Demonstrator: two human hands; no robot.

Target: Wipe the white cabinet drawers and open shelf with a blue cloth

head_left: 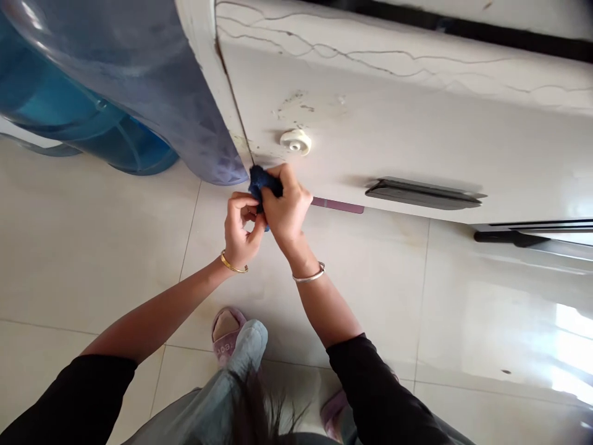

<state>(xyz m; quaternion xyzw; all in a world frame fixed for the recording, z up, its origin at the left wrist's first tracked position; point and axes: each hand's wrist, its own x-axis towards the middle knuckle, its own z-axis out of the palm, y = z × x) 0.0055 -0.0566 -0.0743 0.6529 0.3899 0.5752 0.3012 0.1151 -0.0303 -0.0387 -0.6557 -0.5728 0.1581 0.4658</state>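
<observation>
A bunched dark blue cloth (pixel 260 180) is pinched between both hands, close to the left edge of a white cabinet panel (pixel 370 136). My right hand (pixel 288 204) is closed around its upper part, with the thumb pressed on it. Just to the left and lower, my left hand (pixel 241 227) has its thumb and fingers closed on the cloth's lower edge. A round cream knob (pixel 295 143) sits on the panel above my right hand. Part of the cloth is hidden behind the fingers, and I cannot tell whether it touches the panel.
Large blue water bottles (pixel 139 145) stand left of the cabinet. A dark recessed handle (pixel 424 193) is on the panel to the right. Below is a tiled floor (pixel 370 278), where a purple slipper (pixel 226 337) shows on my foot. A reddish strip (pixel 338 205) lies beneath the panel.
</observation>
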